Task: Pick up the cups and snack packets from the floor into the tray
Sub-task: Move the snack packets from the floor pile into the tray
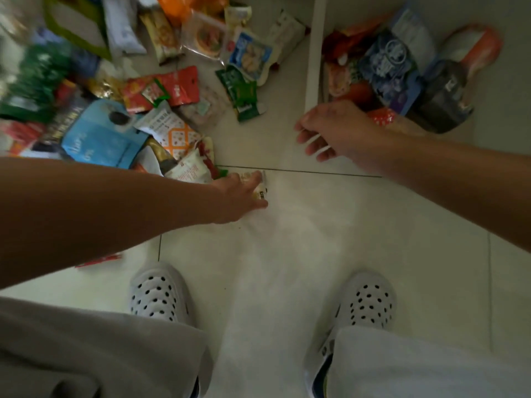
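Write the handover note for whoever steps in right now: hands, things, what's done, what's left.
Left hand: pinches a small pale packet lying on the floor at the pile's near edge.
Right hand: open, holds nothing, beside the tray's white wall.
Done: several packets, a dark cup and an orange-white cup lie in the tray.
Left: the pile of snack packets on the floor, left of the tray.

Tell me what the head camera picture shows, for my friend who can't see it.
A person's left hand pinches a small packet on the floor, while the right hand hangs open at the edge of a white tray holding snacks. A pile of packets covers the floor at upper left.
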